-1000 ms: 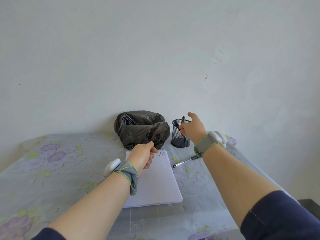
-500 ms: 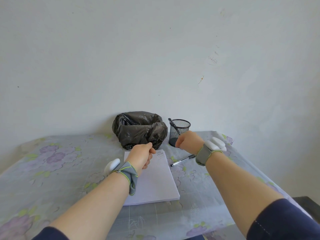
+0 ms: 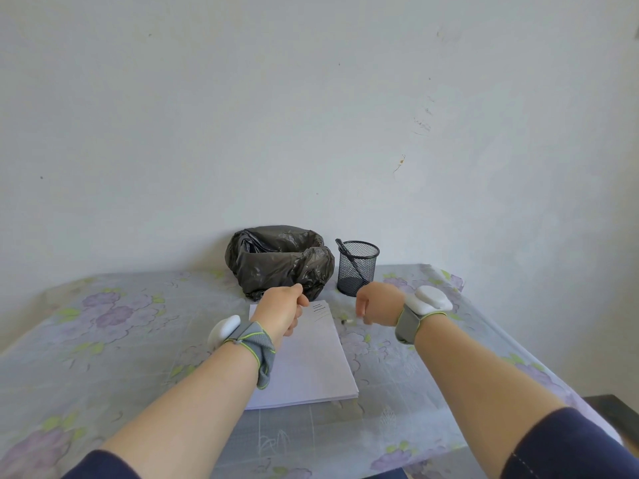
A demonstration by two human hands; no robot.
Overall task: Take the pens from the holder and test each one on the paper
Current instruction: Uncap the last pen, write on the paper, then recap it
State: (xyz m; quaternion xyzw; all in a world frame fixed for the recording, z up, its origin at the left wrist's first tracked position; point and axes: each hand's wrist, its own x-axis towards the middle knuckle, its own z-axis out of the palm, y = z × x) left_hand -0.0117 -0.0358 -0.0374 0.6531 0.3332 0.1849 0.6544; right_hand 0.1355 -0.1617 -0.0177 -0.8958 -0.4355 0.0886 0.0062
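Note:
A black mesh pen holder (image 3: 359, 271) stands at the back of the table with one dark pen (image 3: 346, 254) leaning inside it. A stack of white paper (image 3: 311, 361) lies in front, with a few short ink strokes near its top right corner. My left hand (image 3: 281, 311) rests as a closed fist on the paper's top edge. My right hand (image 3: 378, 304) is curled shut over a silver pen (image 3: 345, 320) lying on the cloth right of the paper. Only the pen's tip shows left of the fingers.
A small bin lined with a black plastic bag (image 3: 280, 261) stands against the wall left of the holder. The table (image 3: 114, 340) has a floral cloth; its right edge drops off near my right forearm. Both wrists wear grey bands with white pods.
My right hand left the holder, drew back towards me and came down on the silver pen lying on the cloth. The left hand has stayed on the paper.

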